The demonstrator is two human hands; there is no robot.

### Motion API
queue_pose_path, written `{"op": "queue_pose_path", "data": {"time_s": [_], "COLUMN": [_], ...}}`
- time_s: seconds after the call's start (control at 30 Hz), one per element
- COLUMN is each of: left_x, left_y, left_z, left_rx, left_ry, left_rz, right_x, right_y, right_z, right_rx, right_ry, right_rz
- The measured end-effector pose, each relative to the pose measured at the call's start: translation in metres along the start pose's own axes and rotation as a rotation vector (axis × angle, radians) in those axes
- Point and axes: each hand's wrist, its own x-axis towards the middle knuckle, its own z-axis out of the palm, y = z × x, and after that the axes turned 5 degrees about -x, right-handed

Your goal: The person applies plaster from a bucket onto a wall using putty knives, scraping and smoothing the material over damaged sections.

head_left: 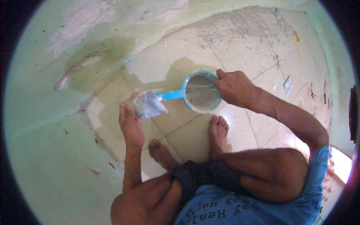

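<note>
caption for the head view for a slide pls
Above a tiled floor, the left hand holds a smeared plate, the right hand at the rim of a blue dipper.

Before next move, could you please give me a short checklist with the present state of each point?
1. Left hand holding the flat grey-white piece: ok.
2. Right hand holding the dipper by its rim: ok.
3. Dipper's open mouth facing upward: ok.
4. Dipper's blue handle fully in sight: not ok, the flat piece hides its end.
5. Dipper resting on the tiled floor: cannot tell.
6. Feet protected: not ok, left foot and right foot are bare.
</note>
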Motion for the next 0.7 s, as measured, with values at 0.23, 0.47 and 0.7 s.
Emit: {"op": "queue_pose_path", "data": {"time_s": [0.23,0.47,0.7], "left_x": [0.061,0.053,0.021], "left_y": [-0.012,-0.045,-0.081], "left_z": [0.005,0.017,0.017], "left_rx": [0.3,-0.022,-0.01], "left_ry": [-0.329,-0.242,0.042], "left_rz": [-0.138,-0.346,-0.16], "right_x": [0.003,-0.007,0.016], "right_y": [-0.009,-0.014,-0.018], "right_z": [0.0,0.012,0.029], "right_rx": [0.055,0.014,0.117], "right_ry": [0.035,-0.014,-0.017], "right_rz": [0.083,0.115,-0.031]}}
